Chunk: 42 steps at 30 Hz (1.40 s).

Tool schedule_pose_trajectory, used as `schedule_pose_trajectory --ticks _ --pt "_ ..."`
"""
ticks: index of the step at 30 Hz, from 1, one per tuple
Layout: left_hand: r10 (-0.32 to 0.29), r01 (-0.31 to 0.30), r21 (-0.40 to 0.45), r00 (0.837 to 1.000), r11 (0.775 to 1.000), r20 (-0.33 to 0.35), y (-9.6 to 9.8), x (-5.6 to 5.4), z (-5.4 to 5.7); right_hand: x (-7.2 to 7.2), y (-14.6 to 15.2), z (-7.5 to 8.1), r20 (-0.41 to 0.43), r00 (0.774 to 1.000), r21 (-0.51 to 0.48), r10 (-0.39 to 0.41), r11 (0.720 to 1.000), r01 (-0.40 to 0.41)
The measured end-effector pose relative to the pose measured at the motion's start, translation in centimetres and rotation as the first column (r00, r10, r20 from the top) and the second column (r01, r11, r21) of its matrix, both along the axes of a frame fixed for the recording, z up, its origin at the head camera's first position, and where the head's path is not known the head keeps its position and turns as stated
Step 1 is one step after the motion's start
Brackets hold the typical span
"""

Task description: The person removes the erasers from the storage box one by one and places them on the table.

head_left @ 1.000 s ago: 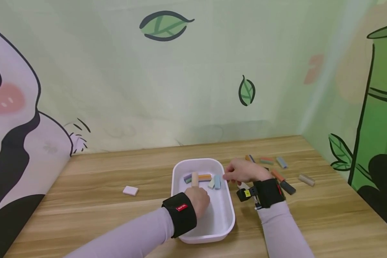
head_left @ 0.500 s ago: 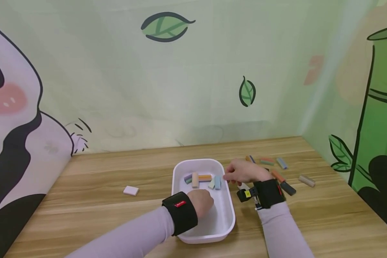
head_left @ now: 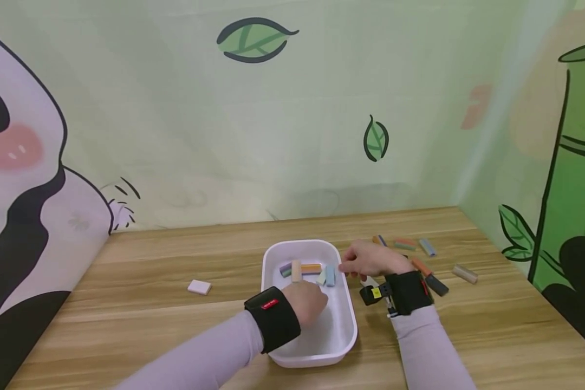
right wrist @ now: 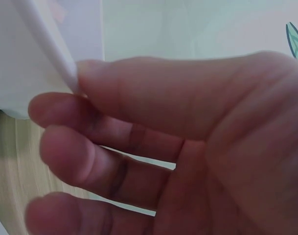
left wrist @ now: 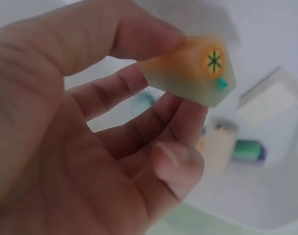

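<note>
Inside the white plastic tray, my left hand pinches a small translucent orange-and-green block between thumb and fingers. The block carries a fruit-slice pattern and is hidden by the hand in the head view. My right hand grips the tray's right rim; in the right wrist view, its thumb and index finger meet at the white edge. Toward the tray's far end lie a beige block, an orange one, a blue one and several others.
A white block lies on the wooden table left of the tray. Right of it, around my right hand, several blocks are scattered, including a black one, a tan one and a grey-blue one. A printed backdrop rises behind.
My left hand has shifted a little to the right inside the tray, away from where it partly covered the beige block. The right hand has stayed at the rim.
</note>
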<state>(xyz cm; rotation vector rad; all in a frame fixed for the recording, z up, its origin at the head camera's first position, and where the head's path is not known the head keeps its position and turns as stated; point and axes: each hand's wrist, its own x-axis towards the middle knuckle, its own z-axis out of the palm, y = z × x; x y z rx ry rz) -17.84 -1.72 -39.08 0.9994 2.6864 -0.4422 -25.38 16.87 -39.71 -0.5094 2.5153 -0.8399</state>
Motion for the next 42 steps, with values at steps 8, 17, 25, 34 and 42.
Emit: schedule_pose_trajectory --ticks 8,17,25,34,42 --pt "0.041 -0.075 0.343 0.994 0.936 0.106 -2.7 -1.4 3.4 0.0 0.3 0.0 0.009 1.0 -0.014 0.0 1.0 0.0" --pt "0.223 -0.338 0.633 0.94 0.697 0.257 -8.2 -1.5 4.7 0.2 0.7 -0.3 -0.001 1.0 -0.03 0.018 0.999 -0.018" --pt "0.349 -0.448 0.684 0.891 0.576 0.289 -14.0 -0.7 4.3 0.0 0.8 -0.3 0.002 1.0 -0.019 0.022 1.0 -0.022" --pt "0.451 -0.572 0.647 0.813 0.504 0.368 -19.7 -1.1 2.8 0.0 0.6 -0.2 0.019 1.0 0.002 0.001 1.0 -0.001" --pt "0.6 -0.7 0.577 0.692 0.421 0.401 -26.9 -1.2 0.5 0.2 0.6 -0.5 0.032 0.999 -0.01 -0.011 1.0 0.011"
